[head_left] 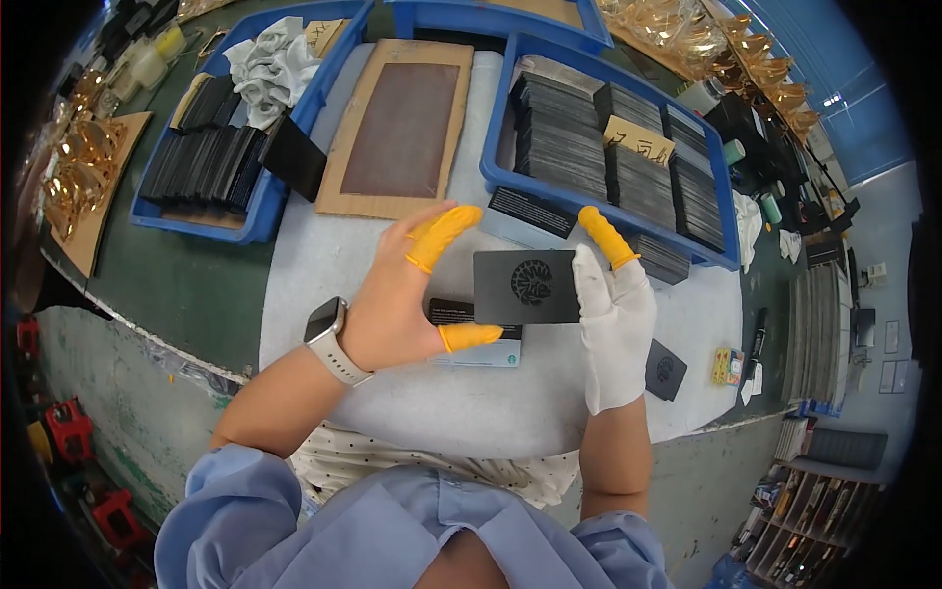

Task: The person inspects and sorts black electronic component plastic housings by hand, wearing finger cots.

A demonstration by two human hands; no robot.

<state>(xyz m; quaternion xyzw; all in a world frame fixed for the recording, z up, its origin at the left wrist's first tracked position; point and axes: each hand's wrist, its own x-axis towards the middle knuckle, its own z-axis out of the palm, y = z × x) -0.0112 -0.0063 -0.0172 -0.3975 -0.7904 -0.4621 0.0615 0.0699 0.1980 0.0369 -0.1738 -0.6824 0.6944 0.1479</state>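
Observation:
A square-cornered black card (505,287) with a round embossed emblem is held up over the pale cloth. My right hand (616,319), in a white glove with a yellow finger cot on one finger, grips it by the right edge. My left hand (388,294) has yellow finger cots and a wristwatch. Its thumb and fingers are spread at the card's left side, holding nothing. Below the card lies a black and light-blue printed card (496,355), partly hidden by the thumb. Another such printed card (530,214) is by the far bin.
A blue bin (738,221) of black cards stands far right, a second blue bin (257,221) with cards and white gloves far left. Between them lies a brown board (402,128). A dark emblem card (665,369) and small yellow box (727,366) sit at right.

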